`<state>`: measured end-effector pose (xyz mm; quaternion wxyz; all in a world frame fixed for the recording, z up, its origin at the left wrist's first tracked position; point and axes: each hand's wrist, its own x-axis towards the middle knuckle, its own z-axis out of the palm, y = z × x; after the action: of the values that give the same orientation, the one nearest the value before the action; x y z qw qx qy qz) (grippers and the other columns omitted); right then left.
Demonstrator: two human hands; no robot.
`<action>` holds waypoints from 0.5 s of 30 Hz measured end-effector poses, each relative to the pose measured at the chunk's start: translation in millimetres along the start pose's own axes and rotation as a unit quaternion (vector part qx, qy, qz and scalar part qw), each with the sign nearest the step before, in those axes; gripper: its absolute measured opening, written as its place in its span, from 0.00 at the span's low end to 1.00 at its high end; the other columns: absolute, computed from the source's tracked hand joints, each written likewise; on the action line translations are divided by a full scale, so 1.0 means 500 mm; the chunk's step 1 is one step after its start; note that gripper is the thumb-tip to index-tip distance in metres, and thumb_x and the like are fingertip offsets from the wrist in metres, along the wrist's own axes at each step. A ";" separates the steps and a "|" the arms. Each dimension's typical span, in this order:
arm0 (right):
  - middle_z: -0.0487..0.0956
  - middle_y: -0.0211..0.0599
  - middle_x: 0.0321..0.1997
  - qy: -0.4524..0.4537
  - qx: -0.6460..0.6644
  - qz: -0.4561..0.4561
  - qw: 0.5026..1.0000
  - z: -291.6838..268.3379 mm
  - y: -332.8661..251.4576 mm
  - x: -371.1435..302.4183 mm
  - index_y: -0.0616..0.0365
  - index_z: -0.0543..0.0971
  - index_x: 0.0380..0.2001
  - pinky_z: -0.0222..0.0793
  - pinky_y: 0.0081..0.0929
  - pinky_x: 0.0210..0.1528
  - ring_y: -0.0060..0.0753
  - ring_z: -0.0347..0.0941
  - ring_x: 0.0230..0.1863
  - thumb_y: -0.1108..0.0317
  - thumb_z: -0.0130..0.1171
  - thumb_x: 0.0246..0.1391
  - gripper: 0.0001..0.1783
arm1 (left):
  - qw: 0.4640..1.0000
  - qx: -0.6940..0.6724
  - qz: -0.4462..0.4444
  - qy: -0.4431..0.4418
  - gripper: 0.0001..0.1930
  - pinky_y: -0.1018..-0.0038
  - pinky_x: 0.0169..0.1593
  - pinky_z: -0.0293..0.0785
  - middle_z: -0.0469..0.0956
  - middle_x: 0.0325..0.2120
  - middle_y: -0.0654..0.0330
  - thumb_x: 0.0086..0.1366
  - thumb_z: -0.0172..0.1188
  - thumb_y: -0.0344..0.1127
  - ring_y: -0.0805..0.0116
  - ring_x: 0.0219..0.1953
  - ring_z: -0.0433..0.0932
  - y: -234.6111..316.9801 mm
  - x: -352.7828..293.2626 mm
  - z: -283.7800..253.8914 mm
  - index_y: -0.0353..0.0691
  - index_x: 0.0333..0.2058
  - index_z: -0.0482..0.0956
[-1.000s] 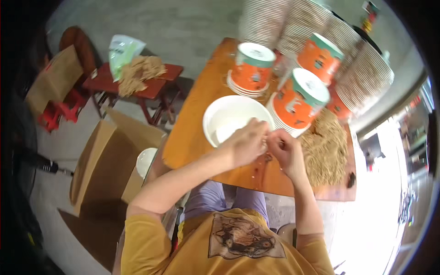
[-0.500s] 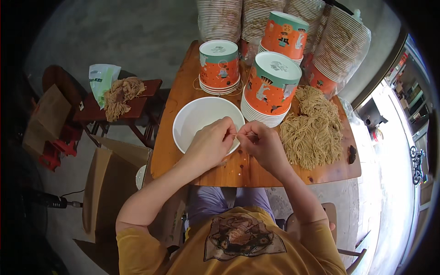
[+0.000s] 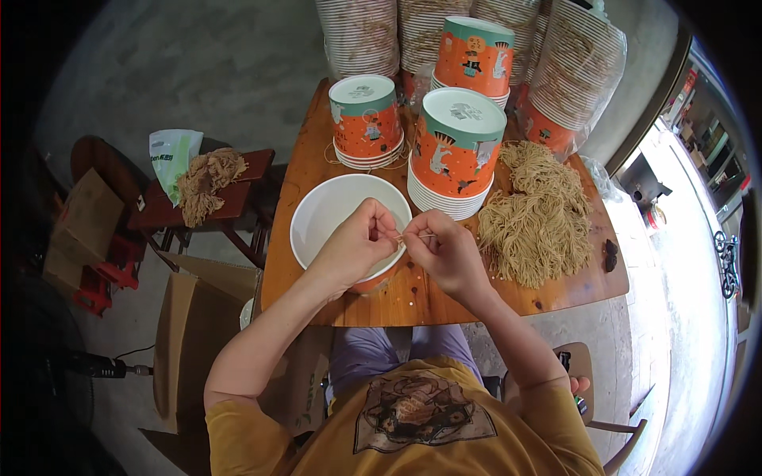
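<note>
Over the near right rim of an upright paper bucket (image 3: 329, 208), white inside, my two hands meet. My left hand (image 3: 359, 247) is closed in a pinch on a thin tan string (image 3: 401, 238). The same string is pinched by my right hand (image 3: 446, 252), with a bit of it showing above the fingers. Whether there is a knot between the fingertips is too small to tell. To the right of my right hand lies a heap of tan strings (image 3: 536, 226) on the wooden table (image 3: 432, 297).
Upside-down orange and green bucket stacks stand behind: a left one (image 3: 365, 119), a near one (image 3: 456, 151) and a far one (image 3: 475, 59). Bagged bucket stacks (image 3: 575, 71) line the back. A cardboard box (image 3: 194, 333) stands left; more strings (image 3: 208, 182) lie on a red bench (image 3: 250, 166).
The view has shifted slightly. My hands are still pinching the string, with the fingertips a little differently placed, and more of the bucket's orange outside shows below my left hand.
</note>
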<state>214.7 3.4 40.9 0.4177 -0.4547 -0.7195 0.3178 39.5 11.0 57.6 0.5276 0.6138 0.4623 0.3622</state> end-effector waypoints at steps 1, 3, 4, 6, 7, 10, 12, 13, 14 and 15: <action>0.74 0.35 0.28 0.006 0.002 0.007 1.000 0.001 0.000 -0.001 0.59 0.75 0.30 0.68 0.27 0.30 0.30 0.71 0.26 0.72 0.58 0.50 0.05 | 1.000 -0.013 -0.002 -0.009 0.11 0.80 0.41 0.68 0.70 0.30 0.64 0.56 0.56 0.22 0.77 0.34 0.70 0.001 0.000 0.000 0.38 0.36 0.67; 0.74 0.35 0.28 0.010 0.003 0.004 1.000 0.000 -0.001 -0.004 0.59 0.75 0.30 0.67 0.27 0.30 0.31 0.71 0.26 0.72 0.58 0.50 0.05 | 1.000 -0.020 -0.011 -0.013 0.12 0.80 0.41 0.68 0.71 0.31 0.64 0.56 0.57 0.22 0.76 0.35 0.70 0.004 -0.001 0.000 0.38 0.38 0.66; 0.74 0.35 0.28 0.012 0.003 0.000 1.000 0.000 -0.001 -0.005 0.59 0.75 0.31 0.67 0.27 0.30 0.31 0.72 0.26 0.71 0.58 0.50 0.05 | 0.999 -0.027 -0.019 -0.014 0.14 0.80 0.42 0.68 0.71 0.31 0.63 0.56 0.57 0.22 0.76 0.35 0.71 0.005 -0.001 -0.001 0.37 0.40 0.65; 0.74 0.36 0.28 0.010 0.002 0.000 1.000 0.000 0.001 -0.006 0.59 0.75 0.31 0.67 0.27 0.30 0.31 0.72 0.26 0.71 0.58 0.51 0.05 | 0.999 -0.028 -0.030 -0.008 0.15 0.79 0.42 0.68 0.71 0.32 0.63 0.56 0.58 0.23 0.75 0.35 0.71 0.004 0.001 -0.003 0.37 0.41 0.65; 0.74 0.36 0.28 0.008 0.000 0.001 1.000 -0.001 0.000 -0.007 0.58 0.74 0.32 0.68 0.28 0.30 0.32 0.72 0.26 0.71 0.58 0.51 0.05 | 0.999 -0.030 -0.043 -0.001 0.16 0.79 0.43 0.68 0.72 0.32 0.62 0.57 0.58 0.23 0.74 0.36 0.71 0.004 0.001 -0.004 0.37 0.43 0.65; 0.73 0.36 0.29 0.020 -0.006 -0.016 1.000 -0.001 -0.004 -0.010 0.56 0.75 0.33 0.68 0.30 0.29 0.35 0.73 0.27 0.69 0.58 0.51 0.06 | 0.998 -0.029 -0.061 -0.017 0.17 0.77 0.44 0.68 0.73 0.33 0.61 0.58 0.59 0.24 0.74 0.37 0.72 0.014 0.001 -0.008 0.37 0.45 0.64; 0.73 0.34 0.26 0.043 -0.061 -0.095 0.993 -0.004 0.000 -0.008 0.56 0.76 0.33 0.68 0.28 0.27 0.32 0.72 0.25 0.71 0.59 0.51 0.06 | 0.998 -0.033 -0.053 -0.019 0.17 0.77 0.45 0.68 0.73 0.33 0.60 0.58 0.59 0.24 0.73 0.37 0.72 0.012 0.001 -0.006 0.37 0.45 0.64; 0.72 0.32 0.24 0.064 -0.115 -0.172 0.976 -0.006 0.001 -0.006 0.55 0.77 0.33 0.67 0.26 0.25 0.30 0.71 0.23 0.72 0.60 0.50 0.05 | 0.998 -0.038 -0.047 -0.020 0.17 0.77 0.45 0.68 0.74 0.33 0.60 0.59 0.59 0.25 0.73 0.38 0.73 0.010 0.000 -0.006 0.37 0.46 0.64; 0.72 0.32 0.24 0.064 -0.115 -0.173 0.976 -0.008 0.001 -0.006 0.55 0.77 0.33 0.67 0.26 0.25 0.30 0.71 0.23 0.72 0.60 0.50 0.05 | 0.998 -0.038 -0.046 -0.020 0.17 0.77 0.45 0.68 0.74 0.33 0.60 0.59 0.59 0.25 0.73 0.38 0.73 0.009 0.000 -0.006 0.37 0.46 0.64; 0.72 0.33 0.24 0.062 -0.148 -0.197 0.967 -0.012 -0.001 -0.006 0.54 0.77 0.33 0.68 0.28 0.26 0.34 0.72 0.24 0.71 0.60 0.50 0.05 | 0.999 -0.027 -0.041 -0.019 0.17 0.77 0.45 0.68 0.74 0.33 0.60 0.60 0.59 0.25 0.73 0.38 0.73 0.008 0.000 -0.006 0.37 0.46 0.64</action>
<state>220.4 1.0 43.1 0.4435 -0.3797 -0.8069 0.0902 37.4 12.1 62.0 0.5670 0.5867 0.4671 0.3407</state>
